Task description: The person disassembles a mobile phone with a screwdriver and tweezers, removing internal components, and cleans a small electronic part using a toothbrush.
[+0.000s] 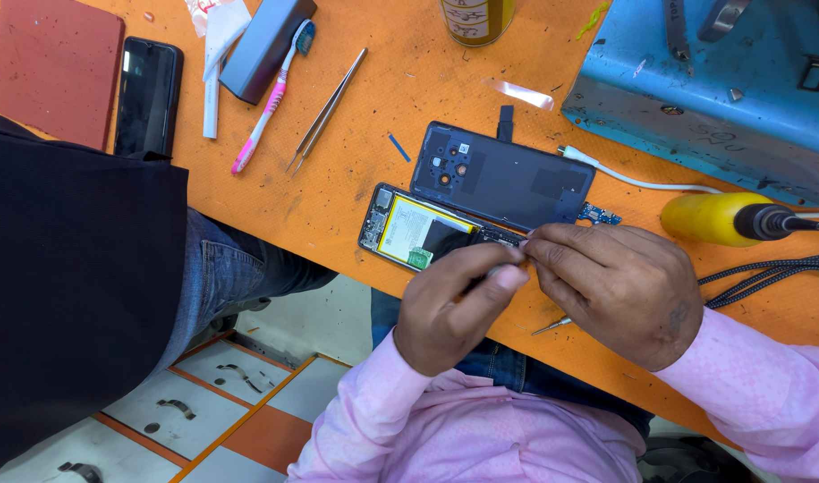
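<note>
An opened phone [409, 231] lies on the orange table [356, 170], its yellow-labelled battery and boards exposed. Its dark back cover [503, 177] rests just behind it. My left hand [449, 304] and my right hand [619, 286] meet at the phone's right end, fingertips pinched together over a small part I cannot make out. A thin metal tool tip [551, 326] pokes out below my right hand. A small blue circuit board [599, 215] sits beside the cover.
Tweezers [327, 112], a pink toothbrush [271, 98], a black phone [148, 97], a red mat [56, 67], a dark box [264, 45], a blue metal toolbox [722, 80], a yellow-handled tool [736, 219], cables. Another person in dark clothes [69, 295] stands at left.
</note>
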